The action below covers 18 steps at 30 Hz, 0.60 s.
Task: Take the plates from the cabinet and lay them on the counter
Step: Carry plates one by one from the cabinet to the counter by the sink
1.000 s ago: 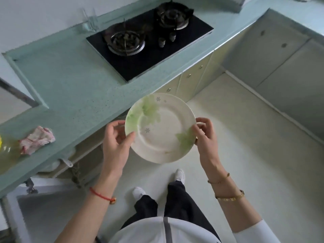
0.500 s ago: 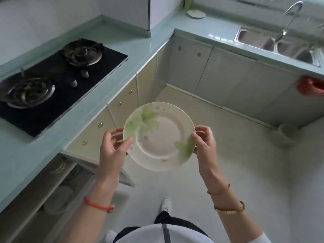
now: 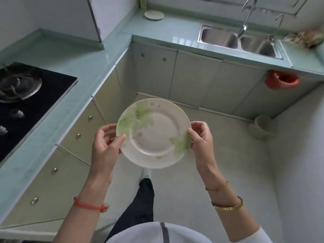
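Above the floor, left hand [image 3: 105, 146] and right hand [image 3: 201, 137] pinch the face-up plate [image 3: 154, 135] by opposite rims.

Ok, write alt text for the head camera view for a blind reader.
A person holds a white plate with green leaf prints by its rim, left hand and right hand on opposite edges, above the kitchen floor. A pale green counter wraps the corner, bearing a black stove at left, a steel sink and a second plate at the back.

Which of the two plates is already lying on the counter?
The plain plate on the far counter, left of the sink; the green-leafed plate is held between left hand and right hand.
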Tool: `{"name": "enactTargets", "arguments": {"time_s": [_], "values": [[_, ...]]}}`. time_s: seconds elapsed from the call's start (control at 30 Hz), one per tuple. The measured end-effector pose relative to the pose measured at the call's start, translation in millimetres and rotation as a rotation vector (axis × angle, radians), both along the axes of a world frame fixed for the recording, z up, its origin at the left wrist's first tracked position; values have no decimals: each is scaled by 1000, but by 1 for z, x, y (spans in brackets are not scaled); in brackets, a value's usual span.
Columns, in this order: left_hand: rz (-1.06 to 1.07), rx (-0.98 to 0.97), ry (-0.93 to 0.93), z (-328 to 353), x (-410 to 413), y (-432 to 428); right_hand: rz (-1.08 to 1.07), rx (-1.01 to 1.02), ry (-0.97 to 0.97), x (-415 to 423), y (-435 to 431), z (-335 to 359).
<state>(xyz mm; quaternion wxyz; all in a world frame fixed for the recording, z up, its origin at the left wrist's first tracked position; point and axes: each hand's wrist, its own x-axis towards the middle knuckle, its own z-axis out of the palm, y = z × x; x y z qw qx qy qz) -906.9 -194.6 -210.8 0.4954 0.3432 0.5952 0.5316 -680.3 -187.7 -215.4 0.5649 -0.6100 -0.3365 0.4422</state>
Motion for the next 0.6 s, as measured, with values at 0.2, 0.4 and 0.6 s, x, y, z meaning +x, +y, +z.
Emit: {"name": "enactTargets", "arguments": {"time_s": [0.2, 0.4, 0.6], "values": [[-77, 11, -2, -1, 12, 121, -62, 11, -4, 14, 108, -1], [-181, 41, 41, 14, 18, 255, -148, 13, 24, 22, 224, 3], [-241, 28, 59, 18, 37, 361, -201, -3, 53, 37, 313, -1]]}}
